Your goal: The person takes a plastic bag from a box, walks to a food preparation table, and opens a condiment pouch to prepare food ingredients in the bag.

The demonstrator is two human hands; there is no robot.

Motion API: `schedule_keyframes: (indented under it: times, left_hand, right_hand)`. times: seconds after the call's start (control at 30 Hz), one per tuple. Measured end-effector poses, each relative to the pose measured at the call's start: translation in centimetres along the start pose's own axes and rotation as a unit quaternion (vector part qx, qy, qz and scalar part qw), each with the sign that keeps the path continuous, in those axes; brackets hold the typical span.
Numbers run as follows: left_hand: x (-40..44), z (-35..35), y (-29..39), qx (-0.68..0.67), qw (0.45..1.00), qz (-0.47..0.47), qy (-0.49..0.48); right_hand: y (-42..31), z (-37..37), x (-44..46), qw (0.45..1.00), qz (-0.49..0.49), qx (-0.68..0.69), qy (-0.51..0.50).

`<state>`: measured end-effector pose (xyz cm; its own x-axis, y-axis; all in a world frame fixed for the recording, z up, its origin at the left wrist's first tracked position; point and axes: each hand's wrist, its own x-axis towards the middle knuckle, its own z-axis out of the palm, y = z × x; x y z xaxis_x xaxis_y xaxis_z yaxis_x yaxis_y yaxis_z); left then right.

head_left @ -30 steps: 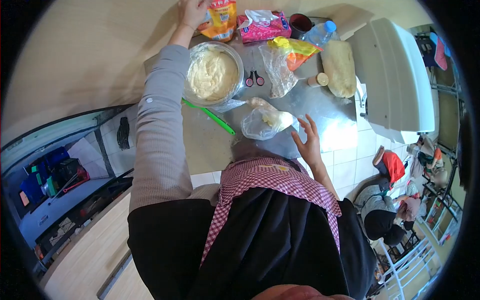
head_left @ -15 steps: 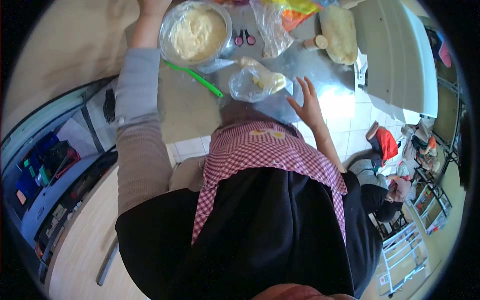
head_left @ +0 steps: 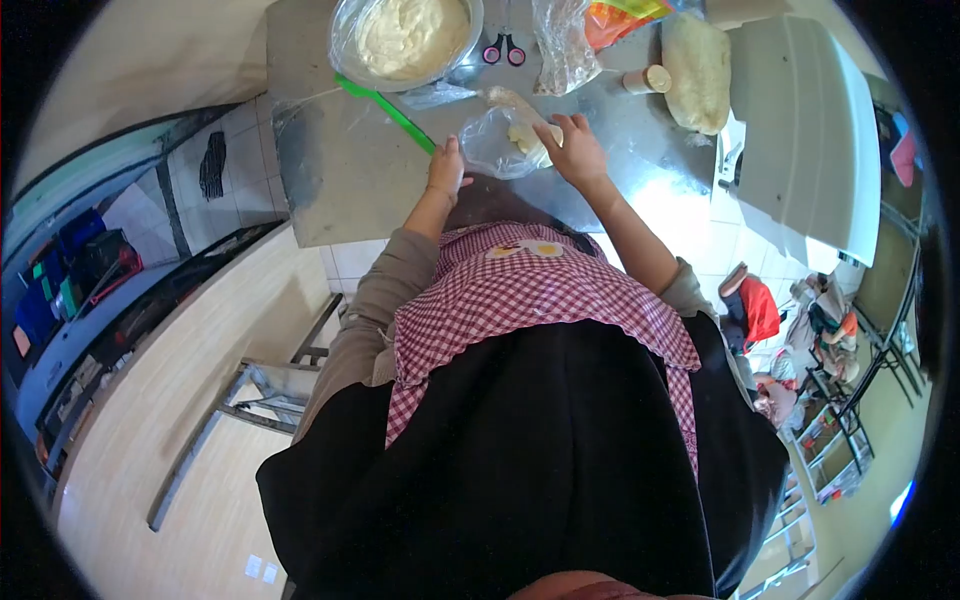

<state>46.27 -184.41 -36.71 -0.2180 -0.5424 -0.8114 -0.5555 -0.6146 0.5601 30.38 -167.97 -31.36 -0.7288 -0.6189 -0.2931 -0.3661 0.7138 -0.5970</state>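
A clear plastic piping bag (head_left: pixel 488 145) with pale, creamy filling (head_left: pixel 522 139) in it lies on the metal table near its front edge. My right hand (head_left: pixel 577 155) is at the bag's right end, its fingers apart and one finger reaching over the filling. On the other side, my left hand (head_left: pixel 447 176) is beside the bag with fingers stretched out and nothing seen in it. The green handle of a utensil (head_left: pixel 395 117), perhaps a spatula, ends close to my left fingertips. Behind it stands a plastic-covered bowl (head_left: pixel 478 35) of pale cream or batter (head_left: pixel 412 38).
Scissors (head_left: pixel 504 50) with dark and pink handles lie beyond the piping bag. Crumpled clear plastic (head_left: pixel 562 50), an orange and yellow packet (head_left: pixel 612 20), a small pale cylinder (head_left: pixel 647 79) and a large beige bag (head_left: pixel 696 75) are at the back right. A white appliance (head_left: pixel 800 140) stands right of the table (head_left: pixel 330 190).
My left hand has come down from beyond the bowl to the bag's left side. My right hand has moved left onto the bag's right end. The view has shifted slightly.
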Motion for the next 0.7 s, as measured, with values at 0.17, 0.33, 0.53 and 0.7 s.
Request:
schedule_keyframes:
  times: [0.17,0.33,0.53,0.7]
  left_hand:
    - [0.4,0.6,-0.1,0.113,0.905,0.403,0.076]
    - [1.1,-0.2,0.5,0.154,0.906,0.395,-0.018]
    - [1.8,-0.1,0.5,0.034,0.952,0.294,-0.081]
    - [3.2,0.0,-0.1,-0.033,0.945,0.309,-0.100]
  right_hand:
    - [-1.0,0.7,0.3,0.999,-0.003,-0.020,0.040]
    - [0.7,0.7,-0.7,0.998,-0.034,0.009,0.057]
    - [1.9,0.1,-1.8,0.995,-0.036,0.037,0.084]
    - [2.1,-0.4,-2.4,0.993,-0.040,0.064,0.087]
